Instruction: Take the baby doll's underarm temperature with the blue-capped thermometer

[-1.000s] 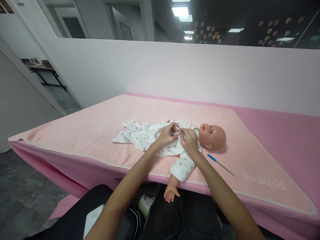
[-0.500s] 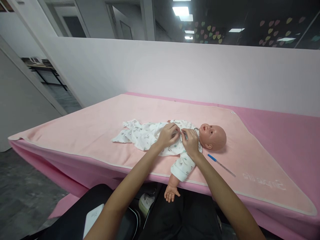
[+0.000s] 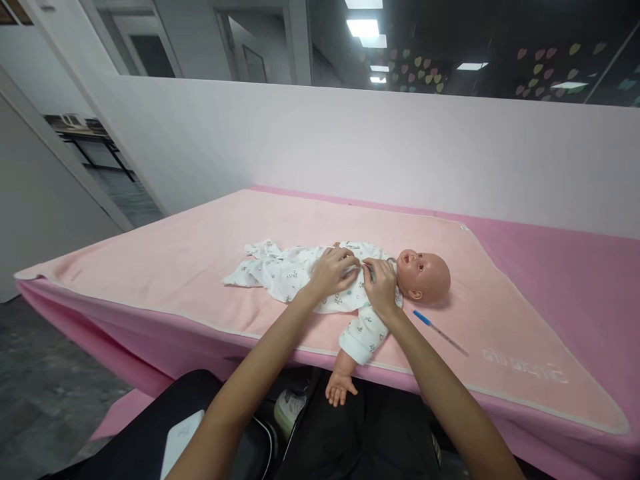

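Note:
A baby doll (image 3: 425,275) lies on its back, its head to the right and one arm hanging over the table's near edge. It wears a white printed baby outfit (image 3: 290,270) with long sleeves. Both my hands rest on the outfit's chest, close together. My left hand (image 3: 335,270) has its fingers curled and pinched at the front of the cloth. Opposite it, nearer the doll's neck, my right hand (image 3: 380,283) pinches the outfit's front between thumb and fingers. The exact bit of cloth at the fingertips is too small to make out.
A pen with a blue cap (image 3: 440,332) lies right of my right forearm. The doll is on a pale pink mat (image 3: 175,267) over a darker pink cloth (image 3: 590,280). Behind stands a white wall (image 3: 400,147). A white flat object (image 3: 180,437) is by my left forearm.
The fingers of my left hand have loosened and spread slightly on the cloth. My right hand keeps its pinch. The view has shifted a little; the doll stays in place.

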Motion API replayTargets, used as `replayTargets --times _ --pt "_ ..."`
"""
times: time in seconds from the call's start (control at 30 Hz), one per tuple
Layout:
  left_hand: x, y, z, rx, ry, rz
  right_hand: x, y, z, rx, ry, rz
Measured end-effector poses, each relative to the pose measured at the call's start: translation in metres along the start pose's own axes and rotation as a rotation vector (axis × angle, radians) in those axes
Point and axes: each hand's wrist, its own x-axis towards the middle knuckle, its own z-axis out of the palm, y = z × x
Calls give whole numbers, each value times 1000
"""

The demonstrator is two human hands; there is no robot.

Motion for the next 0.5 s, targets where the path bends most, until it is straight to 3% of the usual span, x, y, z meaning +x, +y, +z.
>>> replayTargets --times 0.37,0.5 --pt "-32 -26 -25 -16 -83 -96 2 1 -1 -66 -8 -34" --pt "-41 -30 -27 -74 -52 -136 3 -7 -4 -155 -49 -197"
